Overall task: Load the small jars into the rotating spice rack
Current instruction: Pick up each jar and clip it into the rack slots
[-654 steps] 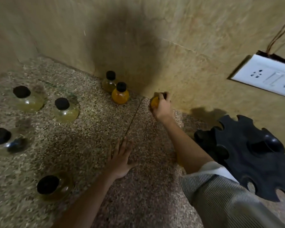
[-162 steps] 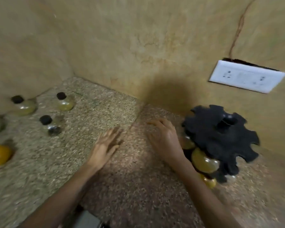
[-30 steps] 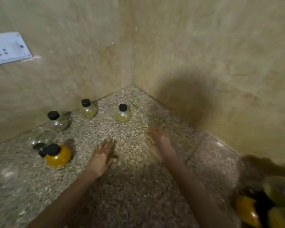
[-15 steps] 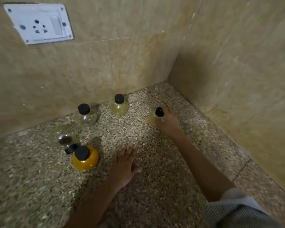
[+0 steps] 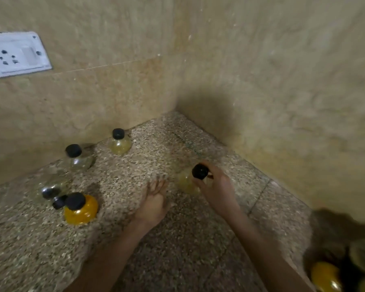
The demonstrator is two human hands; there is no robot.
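The right hand (image 5: 217, 187) pinches a small round clear jar of pale yellow contents (image 5: 184, 183) by its black screw cap (image 5: 200, 171), fingers curled round cap and neck. The jar is near the middle of the speckled granite counter (image 5: 177, 249), just beside the fingertips of the left hand (image 5: 154, 204), which lies flat on the stone with fingers straight and together. Blur hides whether the jar's base is off the counter. Four more jars stand or lie to the left: a pale yellow upright jar (image 5: 119, 143) and a clear upright jar (image 5: 78, 159) by the wall, a clear jar lying on its side (image 5: 51, 187), and an orange jar (image 5: 80, 209) just beside it. The dark spice rack (image 5: 346, 275) shows only as a blurred corner at lower right, with some jars in it. The held jar looks light but smooth and bulbous, probably slippery at the belly and breakable if it is glass — so the narrow neck under the cap seems the surest hold, provided the cap is screwed tight.
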